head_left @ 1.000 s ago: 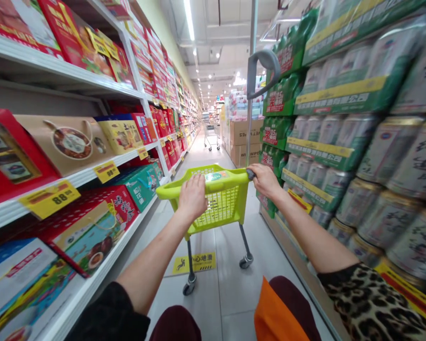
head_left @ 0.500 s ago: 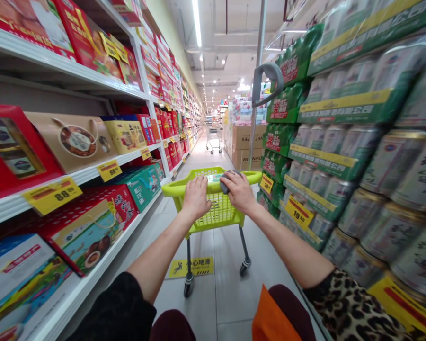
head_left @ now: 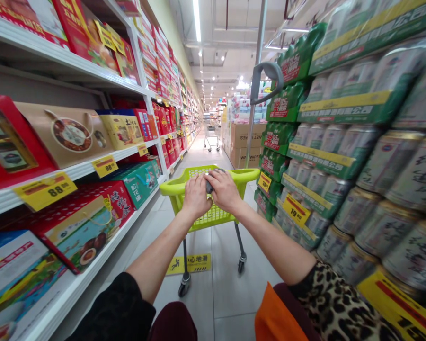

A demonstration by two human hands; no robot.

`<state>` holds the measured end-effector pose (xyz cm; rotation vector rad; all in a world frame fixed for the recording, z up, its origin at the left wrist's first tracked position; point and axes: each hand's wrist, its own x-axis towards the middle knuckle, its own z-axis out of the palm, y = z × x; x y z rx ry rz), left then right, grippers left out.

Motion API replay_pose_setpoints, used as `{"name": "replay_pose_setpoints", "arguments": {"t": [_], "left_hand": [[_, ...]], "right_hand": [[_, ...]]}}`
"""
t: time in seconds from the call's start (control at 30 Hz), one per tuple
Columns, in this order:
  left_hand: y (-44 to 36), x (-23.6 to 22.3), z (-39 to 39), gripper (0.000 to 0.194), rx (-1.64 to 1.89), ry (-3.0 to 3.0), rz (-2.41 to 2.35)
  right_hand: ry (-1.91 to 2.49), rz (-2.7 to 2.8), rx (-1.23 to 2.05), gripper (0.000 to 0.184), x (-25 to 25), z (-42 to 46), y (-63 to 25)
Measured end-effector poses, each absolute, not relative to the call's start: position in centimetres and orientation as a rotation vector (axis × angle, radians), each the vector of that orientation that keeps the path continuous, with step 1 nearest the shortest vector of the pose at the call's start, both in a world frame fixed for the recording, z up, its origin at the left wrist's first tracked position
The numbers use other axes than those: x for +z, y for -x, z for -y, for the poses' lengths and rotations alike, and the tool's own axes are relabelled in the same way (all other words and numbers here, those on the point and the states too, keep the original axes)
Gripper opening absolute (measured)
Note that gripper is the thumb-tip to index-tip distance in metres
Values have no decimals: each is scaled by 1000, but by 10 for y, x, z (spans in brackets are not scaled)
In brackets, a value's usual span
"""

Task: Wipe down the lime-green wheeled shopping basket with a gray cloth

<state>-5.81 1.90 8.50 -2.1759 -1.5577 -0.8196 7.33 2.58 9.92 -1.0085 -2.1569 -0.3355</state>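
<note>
Down the middle of a supermarket aisle we go, with both bare hands up on the lime-green shopping cart (head_left: 175,188), side by side at the centre of its rim! The left hand (head_left: 197,196) has its fingers (head_left: 193,179) curled over the rim, closed and gripping. The right hand (head_left: 224,192) sits tight beside it, fingers closed over a small dark grey object (head_left: 209,188) lying against the rim; too much is covered to say what that object is. Holding it there looks like a way to keep it secure while both hands steer from the centre. The cart stands on the tiled floor on slim legs and castors, just ahead of a yellow floor warning sticker (head_left: 189,264).

To the left, white shelves (head_left: 67,173) carry gift boxes, with an 88 price tag (head_left: 45,191) out front. To the right rises a stack of green-wrapped can multipacks (head_left: 386,227), close by the right arm. A leopard-print sleeve (head_left: 326,308) and a black sleeve (head_left: 110,308) frame the shot, and farther down stands another shopping cart (head_left: 212,137).
</note>
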Motion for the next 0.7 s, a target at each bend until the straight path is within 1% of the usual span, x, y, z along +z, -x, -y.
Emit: {"name": "replay_pose_setpoints", "arguments": {"t": [0.13, 0.33, 0.43, 0.6, 0.7], "left_hand": [[72, 85, -19, 69, -820, 2249, 1468], [84, 84, -19, 68, -844, 2277, 1413], [83, 84, -19, 66, -836, 2253, 1427], [82, 86, -20, 68, -777, 2253, 1428], [91, 88, -20, 65, -715, 2271, 1414]], "right_hand": [[1119, 2131, -300, 46, 109, -36, -90], [1339, 2011, -266, 42, 110, -51, -132], [1314, 2018, -292, 42, 111, -48, -117], [1098, 2198, -327, 40, 115, -35, -77], [1098, 2190, -307, 38, 115, -36, -81]]}}
